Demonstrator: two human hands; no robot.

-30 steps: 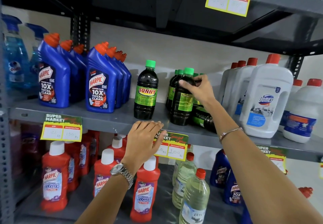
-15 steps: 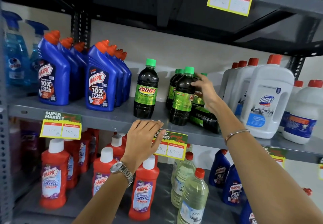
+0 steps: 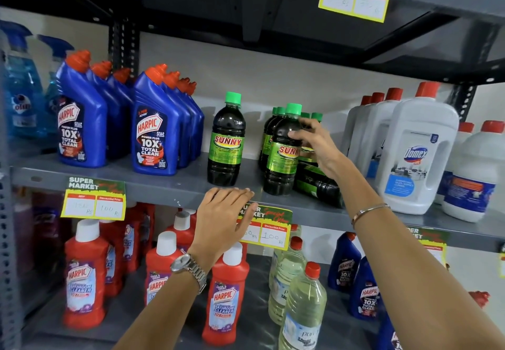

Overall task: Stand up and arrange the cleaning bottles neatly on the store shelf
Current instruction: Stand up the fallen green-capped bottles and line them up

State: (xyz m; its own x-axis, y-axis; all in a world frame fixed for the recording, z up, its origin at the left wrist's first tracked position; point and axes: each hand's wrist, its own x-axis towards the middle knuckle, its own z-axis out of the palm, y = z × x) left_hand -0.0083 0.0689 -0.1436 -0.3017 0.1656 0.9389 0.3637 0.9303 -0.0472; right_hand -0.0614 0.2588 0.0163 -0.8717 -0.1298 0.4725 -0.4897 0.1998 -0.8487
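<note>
Dark Sunny bottles with green caps stand on the grey middle shelf (image 3: 177, 185). One Sunny bottle (image 3: 226, 142) stands alone at the centre. To its right is a cluster led by a front Sunny bottle (image 3: 281, 163). My right hand (image 3: 317, 147) reaches into this cluster, with its fingers wrapped round a standing bottle just behind and right of the front one and its thumb touching the front one. Below my wrist another Sunny bottle (image 3: 319, 185) lies on its side. My left hand (image 3: 221, 218) rests flat on the shelf's front edge and holds nothing.
Blue Harpic bottles (image 3: 155, 131) stand in two rows to the left, with blue spray bottles (image 3: 19, 98) beyond them. White Domex jugs (image 3: 415, 152) crowd the right. On the lower shelf are red Harpic bottles (image 3: 84, 276) and clear bottles (image 3: 303, 303). Another shelf hangs close above.
My right hand has shifted from the front bottle's cap to the right and down, deeper into the cluster, and onto a bottle behind. My left hand has stayed on the shelf edge.
</note>
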